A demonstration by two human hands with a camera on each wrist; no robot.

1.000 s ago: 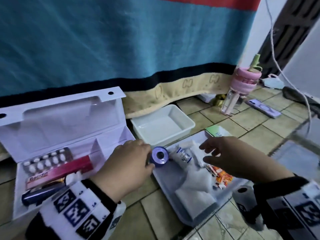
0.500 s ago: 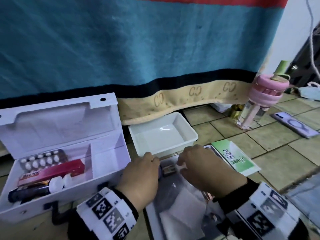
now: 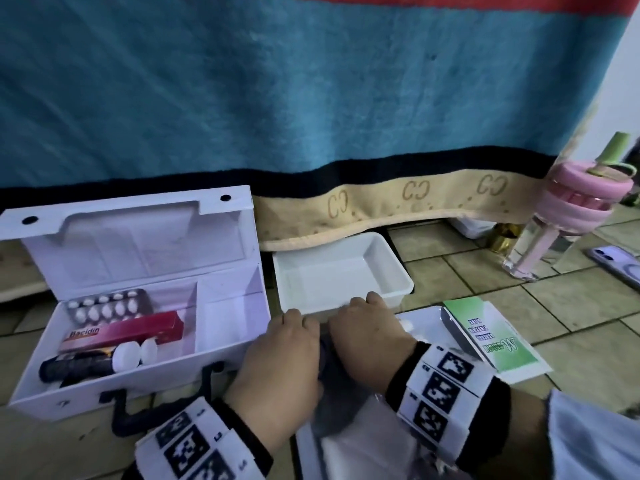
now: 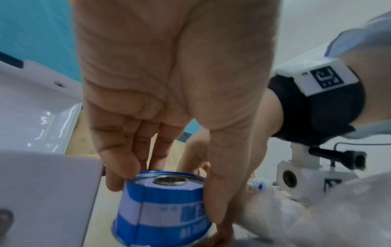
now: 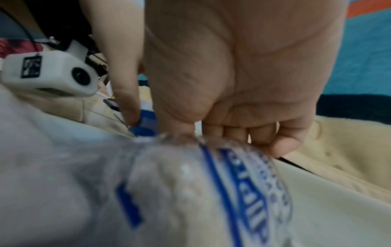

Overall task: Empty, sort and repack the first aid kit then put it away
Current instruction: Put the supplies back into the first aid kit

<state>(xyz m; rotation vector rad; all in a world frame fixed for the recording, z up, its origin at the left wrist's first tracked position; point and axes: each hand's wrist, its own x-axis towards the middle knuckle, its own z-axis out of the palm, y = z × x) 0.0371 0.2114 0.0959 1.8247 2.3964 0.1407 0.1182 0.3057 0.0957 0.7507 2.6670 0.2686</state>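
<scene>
Glossy metal tin (image 4: 161, 207), crinkly clear plastic bag (image 5: 211, 192), smooth white plastic kit box (image 3: 138, 271), fuzzy cloth blanket (image 3: 311, 98).

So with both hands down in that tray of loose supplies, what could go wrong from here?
1. The left hand pinches the blue-and-white roll only at its rim with fingertips; it could slip.
2. The right hand has its fingers on a crinkly clear packet beside the roll; lifting may drag the packet along.
3. In the first aid box, the left compartment is already crowded, so the roll probably fits better in the vacant right one.
</scene>
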